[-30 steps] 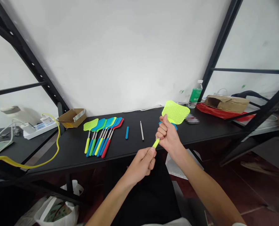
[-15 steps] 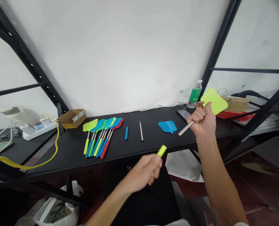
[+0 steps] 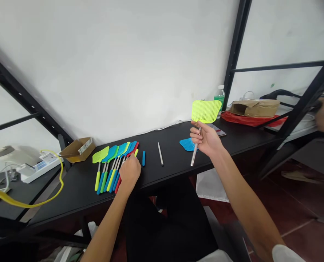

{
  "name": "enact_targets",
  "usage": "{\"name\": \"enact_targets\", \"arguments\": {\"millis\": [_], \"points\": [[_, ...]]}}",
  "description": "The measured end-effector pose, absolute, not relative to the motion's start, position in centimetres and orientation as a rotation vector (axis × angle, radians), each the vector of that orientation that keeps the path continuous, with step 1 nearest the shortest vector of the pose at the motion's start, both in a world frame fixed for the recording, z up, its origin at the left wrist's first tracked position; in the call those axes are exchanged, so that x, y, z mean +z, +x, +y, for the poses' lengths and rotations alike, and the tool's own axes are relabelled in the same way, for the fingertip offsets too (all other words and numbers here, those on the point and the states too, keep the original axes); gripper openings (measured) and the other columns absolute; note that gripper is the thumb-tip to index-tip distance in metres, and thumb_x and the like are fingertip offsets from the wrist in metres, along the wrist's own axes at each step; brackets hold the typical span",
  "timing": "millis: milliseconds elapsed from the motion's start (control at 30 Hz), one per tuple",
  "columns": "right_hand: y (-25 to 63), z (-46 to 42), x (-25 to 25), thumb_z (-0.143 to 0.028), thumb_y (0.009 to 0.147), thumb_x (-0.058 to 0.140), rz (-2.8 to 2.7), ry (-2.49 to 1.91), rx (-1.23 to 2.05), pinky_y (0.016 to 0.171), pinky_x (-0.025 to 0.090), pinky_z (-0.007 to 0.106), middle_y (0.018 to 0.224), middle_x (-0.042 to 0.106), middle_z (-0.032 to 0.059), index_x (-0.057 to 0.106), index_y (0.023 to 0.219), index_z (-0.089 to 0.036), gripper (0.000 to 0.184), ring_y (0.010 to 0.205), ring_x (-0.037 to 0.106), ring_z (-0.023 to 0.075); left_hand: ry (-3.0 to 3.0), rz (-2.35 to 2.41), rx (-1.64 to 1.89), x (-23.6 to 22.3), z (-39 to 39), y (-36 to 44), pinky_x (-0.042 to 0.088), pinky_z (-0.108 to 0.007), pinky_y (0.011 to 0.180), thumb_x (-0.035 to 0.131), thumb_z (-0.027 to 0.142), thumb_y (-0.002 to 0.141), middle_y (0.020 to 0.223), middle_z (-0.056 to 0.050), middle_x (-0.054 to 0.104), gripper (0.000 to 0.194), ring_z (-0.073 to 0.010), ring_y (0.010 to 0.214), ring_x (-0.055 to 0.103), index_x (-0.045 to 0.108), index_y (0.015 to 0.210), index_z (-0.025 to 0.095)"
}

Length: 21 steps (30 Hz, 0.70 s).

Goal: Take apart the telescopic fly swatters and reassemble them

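My left hand [image 3: 130, 171] is closed around a yellow-green handle sleeve [image 3: 136, 153], whose end sticks out above the fingers. It hovers over the right side of a row of assembled fly swatters [image 3: 100, 155] and partly hides the red one. My right hand [image 3: 209, 139] grips a fly swatter by its metal rod [image 3: 194, 156], the yellow-green mesh head [image 3: 206, 111] upward and the rod's lower end bare. Between the hands, a loose blue handle sleeve [image 3: 143, 158] and a separate metal rod [image 3: 160, 154] lie on the table. A blue swatter head [image 3: 187, 144] lies behind the held rod.
On the black table [image 3: 77, 182] stands an open cardboard box [image 3: 78, 150] at the left. A yellow cable [image 3: 60, 182] and power strip [image 3: 43, 167] are farther left. At the back right are a water bottle [image 3: 220, 95], a phone [image 3: 218, 130] and a brown package [image 3: 256, 108].
My left hand has moved left with the handle sleeve to the swatter row. My right hand has shifted left, turning the swatter more upright. The view has shifted too.
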State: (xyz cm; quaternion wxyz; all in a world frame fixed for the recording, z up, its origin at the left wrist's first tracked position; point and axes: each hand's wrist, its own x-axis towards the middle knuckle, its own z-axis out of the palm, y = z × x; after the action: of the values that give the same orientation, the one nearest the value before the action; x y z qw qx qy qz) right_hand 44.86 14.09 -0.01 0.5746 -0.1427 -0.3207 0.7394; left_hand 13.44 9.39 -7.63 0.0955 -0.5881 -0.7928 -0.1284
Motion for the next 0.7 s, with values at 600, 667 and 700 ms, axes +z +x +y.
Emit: {"name": "enact_targets", "arguments": {"millis": [600,667,700], "points": [[42.9,14.5,-1.3,-0.03,0.092,0.056,-0.78,-0.399,1.722,0.042,0.025,0.018,0.063,0.047,-0.001,0.061,0.088,-0.014,0.016,0.05,0.036,0.0084,-1.778,-2.349,-0.55,-7.3,8.5,14.5,0.049,-0.043,0.08,0.03,0.038,0.099,0.128,-0.017,0.06,0.05,-0.0333,0.099,0.066,0.063,0.13,0.017],[42.2,14.5,-1.7,-0.032,0.091,0.06,-0.825,-0.381,1.689,0.044,0.029,0.019,0.065,0.052,0.0006,0.062,0.088,-0.013,0.019,0.054,0.041,0.0091,-1.771,-2.369,-0.62,-7.0,7.9,14.6,0.048,-0.044,0.082,0.032,0.04,0.099,0.131,-0.017,0.059,0.05,-0.0347,0.103,0.064,0.062,0.132,0.017],[41.9,14.4,-1.9,-0.034,0.091,0.061,-0.863,-0.374,1.683,0.044,0.029,0.019,0.065,0.053,0.0008,0.063,0.089,-0.013,0.021,0.054,0.043,0.0091,-1.778,-2.37,-0.683,-6.8,7.4,14.7,0.048,-0.045,0.084,0.033,0.041,0.098,0.132,-0.017,0.059,0.05,-0.0351,0.105,0.063,0.062,0.132,0.017]]}}
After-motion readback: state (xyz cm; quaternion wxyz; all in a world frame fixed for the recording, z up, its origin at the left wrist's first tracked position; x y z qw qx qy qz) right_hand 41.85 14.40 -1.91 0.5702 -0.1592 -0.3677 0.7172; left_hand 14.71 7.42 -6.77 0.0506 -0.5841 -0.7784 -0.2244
